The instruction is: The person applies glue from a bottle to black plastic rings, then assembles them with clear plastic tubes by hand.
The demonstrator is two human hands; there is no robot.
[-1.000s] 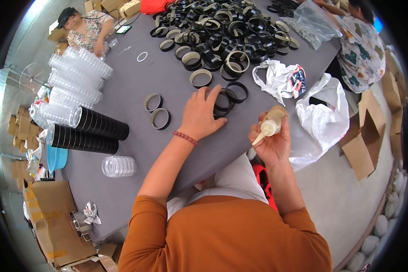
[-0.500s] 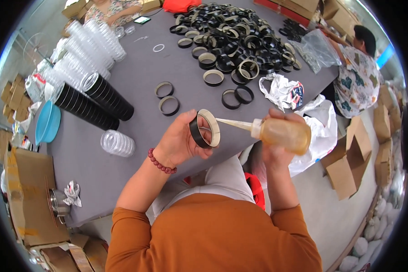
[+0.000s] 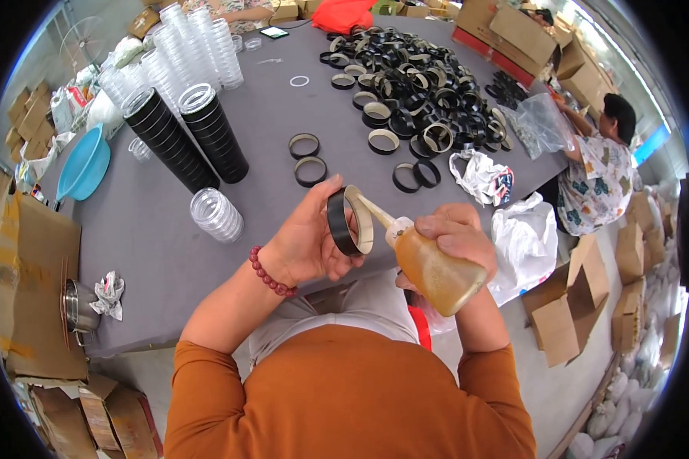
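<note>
My left hand (image 3: 302, 239) is closed round a short black ring (image 3: 338, 223) with a beige inner lining, held tilted on its side. My right hand (image 3: 465, 236) grips a squeeze bottle (image 3: 438, 274) of amber liquid. Its long tapered nozzle (image 3: 376, 208) slants up to the left, the tip at the ring's upper inner edge; whether it touches I cannot tell. Just beyond my left hand, a pair of similar rings (image 3: 311, 172) lies on the grey table (image 3: 260, 107). Another two black rings (image 3: 406, 177) lie farther right.
Rings in a large pile (image 3: 428, 92) cover the far right. Two black stacks (image 3: 172, 141) and clear plastic cups (image 3: 195, 53) stand left, near a blue basin (image 3: 84, 162). Crumpled white plastic (image 3: 480, 177) lies right. A co-worker (image 3: 595, 168) sits at the right edge, beside cardboard boxes (image 3: 570, 310).
The bottle has turned so its body hangs lower and nearer me, and its nozzle tip has moved left to the ring's upper edge. The ring stays in my left hand; the view has shifted.
</note>
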